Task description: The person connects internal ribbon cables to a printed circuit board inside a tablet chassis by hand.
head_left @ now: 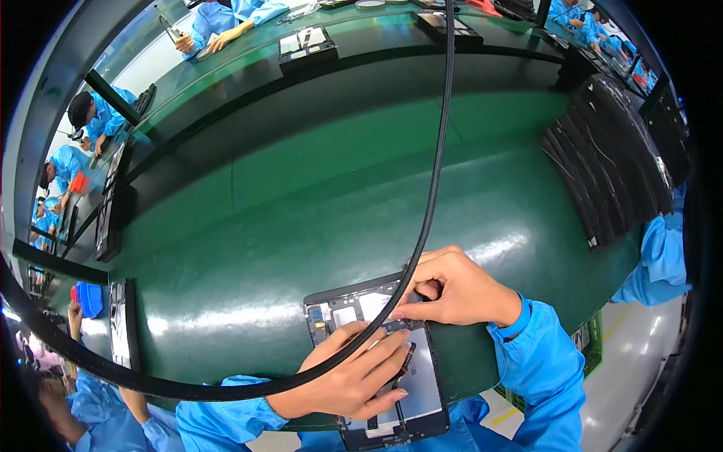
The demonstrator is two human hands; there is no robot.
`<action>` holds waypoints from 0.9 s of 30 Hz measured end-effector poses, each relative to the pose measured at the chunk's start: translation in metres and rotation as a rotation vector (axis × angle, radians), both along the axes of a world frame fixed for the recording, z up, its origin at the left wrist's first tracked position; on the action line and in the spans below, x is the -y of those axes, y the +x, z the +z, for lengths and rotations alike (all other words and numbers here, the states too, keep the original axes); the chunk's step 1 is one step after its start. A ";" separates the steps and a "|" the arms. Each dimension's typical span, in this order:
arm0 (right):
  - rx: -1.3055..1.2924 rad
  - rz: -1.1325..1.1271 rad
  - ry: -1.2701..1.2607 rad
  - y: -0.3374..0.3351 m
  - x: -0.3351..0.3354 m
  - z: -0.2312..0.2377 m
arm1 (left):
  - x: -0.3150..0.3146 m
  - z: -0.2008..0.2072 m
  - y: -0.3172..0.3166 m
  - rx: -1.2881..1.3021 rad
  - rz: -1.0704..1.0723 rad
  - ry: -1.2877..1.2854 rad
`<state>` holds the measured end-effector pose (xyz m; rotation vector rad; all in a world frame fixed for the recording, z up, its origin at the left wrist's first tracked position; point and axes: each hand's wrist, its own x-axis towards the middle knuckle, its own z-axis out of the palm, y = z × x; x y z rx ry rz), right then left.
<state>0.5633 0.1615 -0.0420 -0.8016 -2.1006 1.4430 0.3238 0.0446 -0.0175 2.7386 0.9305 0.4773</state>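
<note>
An opened tablet (427, 384) lies at the table's near edge, its inside facing up with pale grey panels in a black frame. Across its lower half my left hand (343, 377) rests with the fingers stretched and slightly apart. A black flex cable (399, 410) runs out beside the thumb and fingers of that hand. At the tablet's upper right edge my right hand (463, 290) has thumb and fingers pinched together. What sits in that pinch, if anything, is hidden by the fingers and by a thick black cable (440, 151) hanging in front.
Green matting covers the table (301, 218). Black trays (602, 151) stand in a tall stack at right. Another open device (120, 324) lies at the left edge, near a blue bin (90, 300). A raised shelf behind bears a device (306, 44). Co-workers in blue sit around.
</note>
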 end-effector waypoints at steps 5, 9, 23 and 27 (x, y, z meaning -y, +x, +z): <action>-0.053 -0.039 0.035 -0.002 0.002 -0.005 | -0.003 0.001 0.001 -0.005 0.033 -0.029; -0.071 -0.047 0.060 -0.004 0.002 -0.004 | -0.001 -0.001 0.002 -0.008 0.030 -0.026; -0.061 -0.095 0.068 -0.005 0.006 -0.008 | -0.007 0.010 0.006 -0.036 -0.002 0.034; -0.047 -0.107 0.048 -0.003 0.006 -0.004 | -0.010 0.008 0.008 0.005 0.010 0.022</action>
